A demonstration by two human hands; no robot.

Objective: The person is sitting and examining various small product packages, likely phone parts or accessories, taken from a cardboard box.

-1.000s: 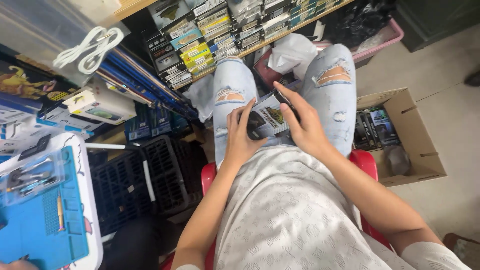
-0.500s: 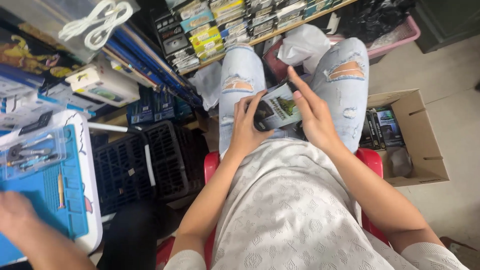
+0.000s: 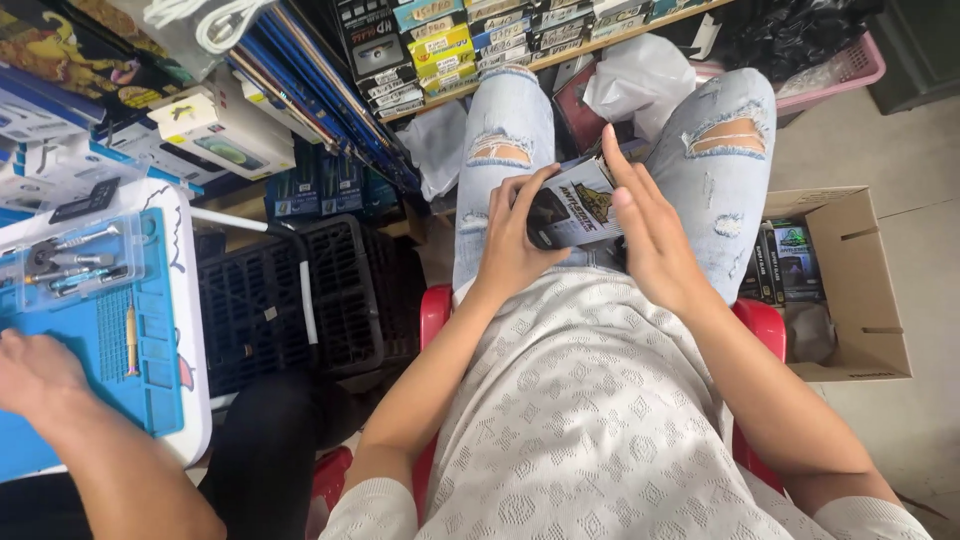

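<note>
I sit on a red chair point(image 3: 762, 322) in torn light jeans. A small flat printed box point(image 3: 580, 203) rests above my lap between my knees. My left hand point(image 3: 512, 232) grips its left end with the fingers curled over the dark part. My right hand point(image 3: 648, 222) lies flat against the box's right side, fingers straight and pointing away from me.
An open cardboard carton point(image 3: 858, 290) with similar packets stands at my right. A black plastic crate point(image 3: 290, 300) is at my left. Another person's hand point(image 3: 35, 372) rests on a blue work mat point(image 3: 100, 350) with a clear tool tray point(image 3: 75, 262). Shelves of boxes point(image 3: 440, 50) stand ahead.
The box has been lifted and turned upright between my hands. Another person's arm has come onto the blue mat at the lower left.
</note>
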